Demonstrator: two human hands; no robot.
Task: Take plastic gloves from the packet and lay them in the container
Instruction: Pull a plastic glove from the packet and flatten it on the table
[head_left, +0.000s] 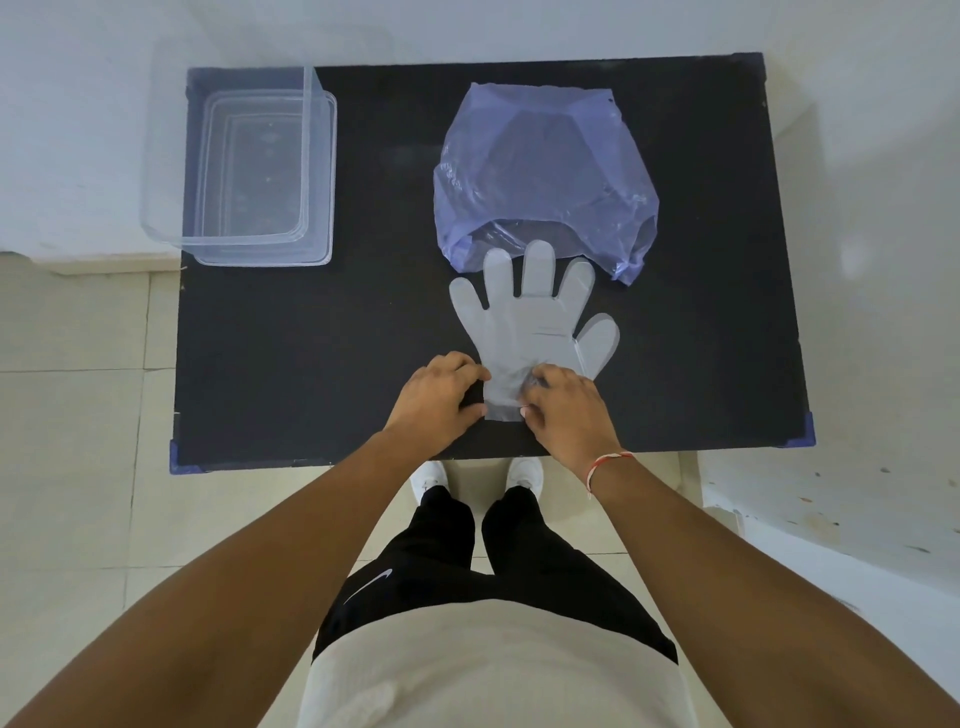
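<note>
One plastic glove (530, 322) lies flat on the dark surface (311, 364), its cuff end under both hands and its long axis running straight away from the person, so the glove's digits point toward the bluish packet (545, 171) just beyond them. The left hand (439, 392) has its fingers (470, 371) curled and pinching the cuff's left edge; the right hand (563, 408) has its fingers (540, 376) bent down onto the cuff's right side, pressing or gripping the crumpled film, though which of the two cannot be told. The clear container (208, 244) stands well away to the far left of both hands, nearer to the left one, and looks empty. Judging by this, the glove is out of the packet but not yet delivered, and the carry runs leftward and away.
</note>
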